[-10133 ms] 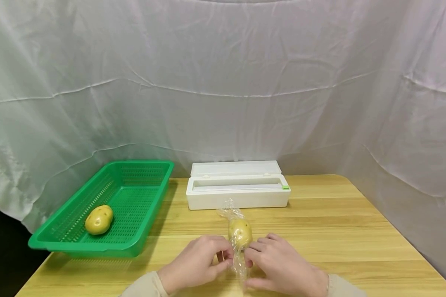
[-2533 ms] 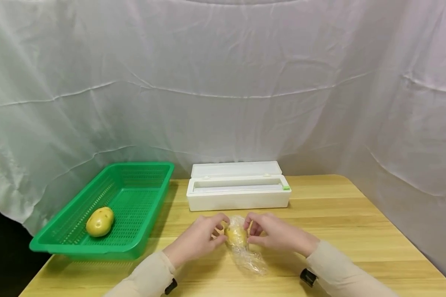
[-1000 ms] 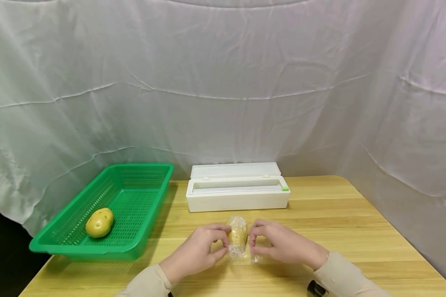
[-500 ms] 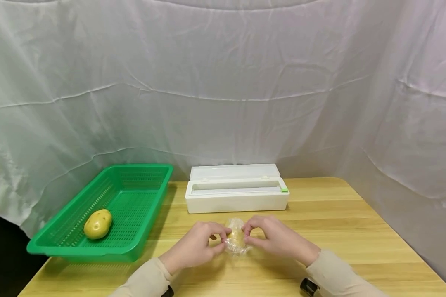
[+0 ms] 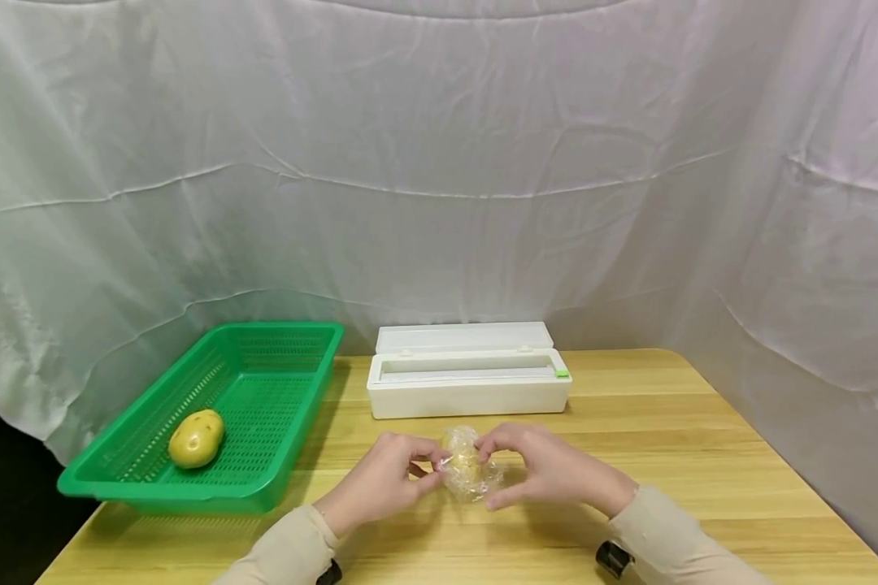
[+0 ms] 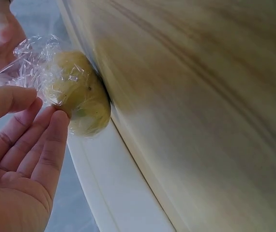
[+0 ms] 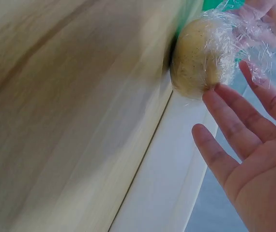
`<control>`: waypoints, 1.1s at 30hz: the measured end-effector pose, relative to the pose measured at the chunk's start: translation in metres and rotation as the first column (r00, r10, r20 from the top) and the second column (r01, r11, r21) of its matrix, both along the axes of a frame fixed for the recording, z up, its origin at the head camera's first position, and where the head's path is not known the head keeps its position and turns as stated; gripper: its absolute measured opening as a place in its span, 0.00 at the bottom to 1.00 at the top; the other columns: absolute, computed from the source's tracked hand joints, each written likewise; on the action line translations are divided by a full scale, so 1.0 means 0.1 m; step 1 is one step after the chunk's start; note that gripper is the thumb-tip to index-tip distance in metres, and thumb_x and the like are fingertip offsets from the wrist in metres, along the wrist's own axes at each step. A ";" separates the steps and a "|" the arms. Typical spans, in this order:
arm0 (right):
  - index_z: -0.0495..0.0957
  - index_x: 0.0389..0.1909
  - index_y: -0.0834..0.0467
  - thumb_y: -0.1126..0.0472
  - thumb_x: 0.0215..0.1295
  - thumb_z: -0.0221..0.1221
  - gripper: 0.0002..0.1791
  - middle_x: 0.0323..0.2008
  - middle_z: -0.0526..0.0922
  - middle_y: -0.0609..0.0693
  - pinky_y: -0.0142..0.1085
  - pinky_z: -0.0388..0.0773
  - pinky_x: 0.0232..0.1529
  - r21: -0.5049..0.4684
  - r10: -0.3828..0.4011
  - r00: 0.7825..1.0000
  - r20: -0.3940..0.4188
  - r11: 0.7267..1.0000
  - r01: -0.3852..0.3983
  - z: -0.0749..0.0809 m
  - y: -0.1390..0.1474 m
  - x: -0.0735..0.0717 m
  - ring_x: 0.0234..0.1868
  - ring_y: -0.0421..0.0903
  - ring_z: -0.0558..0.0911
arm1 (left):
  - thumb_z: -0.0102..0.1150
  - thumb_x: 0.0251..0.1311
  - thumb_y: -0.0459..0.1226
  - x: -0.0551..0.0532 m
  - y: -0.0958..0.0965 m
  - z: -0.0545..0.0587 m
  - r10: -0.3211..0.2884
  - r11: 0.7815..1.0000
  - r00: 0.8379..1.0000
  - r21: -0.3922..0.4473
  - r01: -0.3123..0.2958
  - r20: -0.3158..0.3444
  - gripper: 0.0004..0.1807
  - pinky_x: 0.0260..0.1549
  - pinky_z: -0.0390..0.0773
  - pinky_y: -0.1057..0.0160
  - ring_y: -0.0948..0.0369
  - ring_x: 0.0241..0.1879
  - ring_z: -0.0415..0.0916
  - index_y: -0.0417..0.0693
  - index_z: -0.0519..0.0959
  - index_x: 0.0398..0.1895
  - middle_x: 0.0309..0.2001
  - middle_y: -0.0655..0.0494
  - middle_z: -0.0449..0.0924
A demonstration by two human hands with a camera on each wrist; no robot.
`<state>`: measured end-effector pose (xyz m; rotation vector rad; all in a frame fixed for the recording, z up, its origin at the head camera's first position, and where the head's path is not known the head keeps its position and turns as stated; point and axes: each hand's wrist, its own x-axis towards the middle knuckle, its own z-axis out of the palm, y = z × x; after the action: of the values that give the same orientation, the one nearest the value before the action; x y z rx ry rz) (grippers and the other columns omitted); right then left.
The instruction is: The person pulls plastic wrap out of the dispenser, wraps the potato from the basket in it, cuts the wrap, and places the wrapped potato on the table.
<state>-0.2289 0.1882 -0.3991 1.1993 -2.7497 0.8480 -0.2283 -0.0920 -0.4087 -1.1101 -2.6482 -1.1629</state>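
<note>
A potato wrapped in crinkled cling film sits on the table between both hands. My left hand is at its left side, thumb and forefinger pinching the film. In the left wrist view, the other fingers of the left hand reach toward the potato, their tips close against it. My right hand lies at the right side, thumb apart from the fingers. Seen from the right wrist, the right hand has its fingers spread, one or two fingertips touching the wrapped potato.
Behind the hands stands a white cling film box with its lid raised. A green plastic basket on the left holds an unwrapped potato. The wooden table reaches to a grey cloth backdrop.
The trailing film tail at the potato's near end has been gathered up against it. Over the last half second, my right thumb has moved away from the fingers, toward me.
</note>
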 end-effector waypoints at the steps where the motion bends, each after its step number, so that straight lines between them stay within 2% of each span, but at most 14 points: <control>1: 0.83 0.48 0.44 0.45 0.64 0.75 0.16 0.62 0.87 0.47 0.53 0.80 0.67 0.011 -0.006 1.000 -0.004 1.000 0.006 0.00 0.00 0.00 0.64 0.50 0.85 | 0.71 0.65 0.30 0.00 0.00 0.00 0.000 1.000 1.000 -0.001 0.000 0.001 0.06 0.42 0.87 0.71 0.69 0.44 0.87 0.52 0.89 0.33 0.40 0.60 0.93; 5: 0.83 0.41 0.43 0.55 0.70 0.72 0.06 0.59 0.89 0.47 0.52 0.81 0.67 0.011 -0.018 1.000 -0.017 1.000 0.018 -0.02 -0.02 -0.01 0.62 0.50 0.86 | 0.71 0.66 0.31 0.00 -0.01 0.01 -0.011 1.000 1.000 -0.011 0.011 0.009 0.05 0.41 0.87 0.71 0.68 0.46 0.88 0.52 0.89 0.35 0.41 0.61 0.92; 8: 0.82 0.36 0.43 0.57 0.72 0.70 0.07 0.56 0.90 0.46 0.50 0.83 0.65 -0.002 -0.022 0.999 -0.026 1.000 0.022 -0.03 -0.04 -0.04 0.60 0.48 0.87 | 0.73 0.66 0.35 0.00 -0.01 0.01 -0.030 0.999 1.000 -0.032 0.030 0.003 0.03 0.41 0.87 0.71 0.66 0.48 0.88 0.53 0.89 0.38 0.43 0.61 0.92; 11: 0.82 0.36 0.42 0.57 0.73 0.69 0.07 0.53 0.90 0.43 0.46 0.84 0.62 -0.003 -0.032 0.999 -0.043 0.999 0.032 -0.02 -0.06 -0.06 0.57 0.44 0.87 | 0.73 0.67 0.38 -0.01 0.01 0.02 -0.038 0.998 0.999 -0.052 0.037 -0.015 0.03 0.42 0.86 0.71 0.64 0.50 0.88 0.53 0.89 0.42 0.45 0.60 0.93; 15: 0.83 0.39 0.45 0.56 0.74 0.68 0.03 0.48 0.90 0.41 0.44 0.85 0.58 -0.008 -0.046 0.998 -0.050 0.999 0.045 -0.01 -0.07 -0.08 0.53 0.38 0.86 | 0.70 0.70 0.37 -0.03 0.05 0.03 -0.014 0.999 0.999 -0.048 0.012 -0.035 0.01 0.40 0.85 0.74 0.57 0.53 0.89 0.51 0.89 0.39 0.57 0.48 0.90; 18: 0.85 0.40 0.49 0.56 0.73 0.68 0.02 0.44 0.90 0.40 0.45 0.86 0.56 -0.027 -0.048 0.998 -0.050 0.999 0.047 -0.01 -0.09 -0.11 0.49 0.35 0.86 | 0.70 0.69 0.34 -0.06 0.08 0.02 0.007 0.999 0.999 -0.033 -0.009 -0.045 0.06 0.39 0.85 0.76 0.51 0.55 0.89 0.51 0.86 0.32 0.63 0.40 0.85; 22: 0.86 0.40 0.50 0.57 0.73 0.69 0.02 0.41 0.90 0.39 0.44 0.88 0.53 -0.051 -0.053 0.997 -0.052 0.997 0.050 -0.02 -0.11 -0.15 0.46 0.35 0.87 | 0.71 0.67 0.32 -0.11 0.10 0.04 0.022 1.000 1.000 -0.016 -0.023 -0.017 0.08 0.39 0.85 0.75 0.56 0.48 0.90 0.50 0.85 0.29 0.56 0.41 0.89; 26: 0.86 0.38 0.49 0.56 0.72 0.70 0.03 0.38 0.90 0.39 0.45 0.88 0.51 -0.052 -0.080 0.996 -0.024 0.996 0.079 0.00 -0.13 -0.19 0.44 0.35 0.87 | 0.71 0.68 0.33 -0.18 0.11 0.05 0.045 0.999 0.999 -0.020 -0.045 0.018 0.02 0.40 0.85 0.74 0.65 0.40 0.87 0.46 0.88 0.35 0.44 0.50 0.93; 29: 0.86 0.36 0.48 0.55 0.70 0.71 0.04 0.37 0.90 0.38 0.44 0.87 0.49 -0.040 -0.103 0.995 -0.019 0.994 0.102 0.01 -0.16 -0.21 0.42 0.33 0.86 | 0.71 0.68 0.34 -0.23 0.11 0.06 0.062 0.998 0.998 -0.032 -0.062 0.007 0.03 0.41 0.86 0.70 0.66 0.39 0.86 0.44 0.89 0.36 0.39 0.55 0.92; 33: 0.84 0.34 0.47 0.55 0.68 0.73 0.06 0.35 0.89 0.38 0.43 0.87 0.47 -0.029 -0.106 0.994 -0.032 0.994 0.105 0.03 -0.20 -0.24 0.40 0.31 0.84 | 0.72 0.65 0.36 -0.27 0.12 0.05 0.084 0.994 0.995 -0.062 -0.087 -0.047 0.02 0.47 0.88 0.59 0.61 0.42 0.87 0.48 0.90 0.34 0.40 0.58 0.93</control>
<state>-0.2533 0.1682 -0.3963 1.0439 -2.7372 0.8433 -0.2552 -0.0803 -0.4033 -1.0083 -2.6875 -1.0344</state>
